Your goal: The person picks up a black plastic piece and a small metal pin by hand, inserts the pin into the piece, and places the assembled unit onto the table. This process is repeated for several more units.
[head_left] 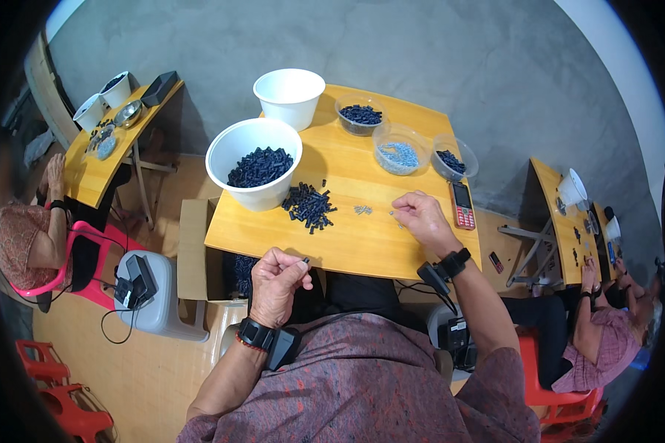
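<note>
My left hand (279,284) is at the near edge of the yellow table (347,251), thumb and forefinger pinching a small dark cylindrical piece (306,260). My right hand (427,224) hovers over the tabletop on the right, its fingertips closed on a tiny light-coloured piece (392,213), too small to name. Between the hands lies a small scatter of tiny metal pieces (363,210). Left of them spreads a loose pile of short dark cylindrical pieces (308,207). A white bowl (264,196), heaped with the same dark pieces, stands behind that pile.
Another white bowl (292,114) stands farther back. Clear tubs hold dark pieces (361,114), small silvery-blue parts (399,154) and more dark pieces (451,162). A red-and-black keypad phone (462,205) lies at right. A cardboard box (193,255) sits below left. People work at both sides.
</note>
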`<state>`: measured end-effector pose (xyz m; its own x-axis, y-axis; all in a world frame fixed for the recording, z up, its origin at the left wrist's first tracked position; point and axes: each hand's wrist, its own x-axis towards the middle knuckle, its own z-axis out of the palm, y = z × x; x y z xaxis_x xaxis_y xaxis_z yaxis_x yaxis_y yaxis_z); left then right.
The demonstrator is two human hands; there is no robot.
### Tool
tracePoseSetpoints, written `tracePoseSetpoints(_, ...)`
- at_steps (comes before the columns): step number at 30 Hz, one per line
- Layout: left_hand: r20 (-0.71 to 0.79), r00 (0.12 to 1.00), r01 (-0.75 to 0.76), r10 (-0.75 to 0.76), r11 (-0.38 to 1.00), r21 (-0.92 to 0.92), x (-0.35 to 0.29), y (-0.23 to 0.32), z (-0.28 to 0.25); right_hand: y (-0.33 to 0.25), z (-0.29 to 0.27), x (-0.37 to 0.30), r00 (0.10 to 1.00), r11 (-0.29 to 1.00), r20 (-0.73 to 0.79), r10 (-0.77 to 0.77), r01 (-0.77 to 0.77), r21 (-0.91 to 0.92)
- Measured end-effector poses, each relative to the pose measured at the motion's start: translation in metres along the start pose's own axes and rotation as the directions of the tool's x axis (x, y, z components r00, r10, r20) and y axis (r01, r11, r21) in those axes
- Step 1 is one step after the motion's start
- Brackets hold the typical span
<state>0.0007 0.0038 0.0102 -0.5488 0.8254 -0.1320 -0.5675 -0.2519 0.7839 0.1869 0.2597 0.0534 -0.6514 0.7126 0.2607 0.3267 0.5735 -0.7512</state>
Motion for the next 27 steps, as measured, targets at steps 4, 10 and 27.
tracePoseSetpoints(4, 0.002, 1.000, -0.008, 0.008, 1.000, 0.007, 0.000, -0.001, -0.002, 0.000, 0.004, 0.012, 0.989, 0.988, 0.146, 0.015, 0.008, -0.153)
tracePoseSetpoints(10, -0.012, 1.000, 0.001, -0.001, 1.000, -0.004, 0.000, 0.001, -0.001, 0.014, 0.000, 0.010, 0.992, 0.996, 0.124, 0.013, -0.002, -0.093)
tracePoseSetpoints(27, -0.009, 1.000, 0.000, 0.000, 1.000, -0.018, 0.000, -0.001, -0.001, 0.015, -0.003, -0.004, 0.997, 0.985, 0.067, 0.044, -0.032, -0.167)
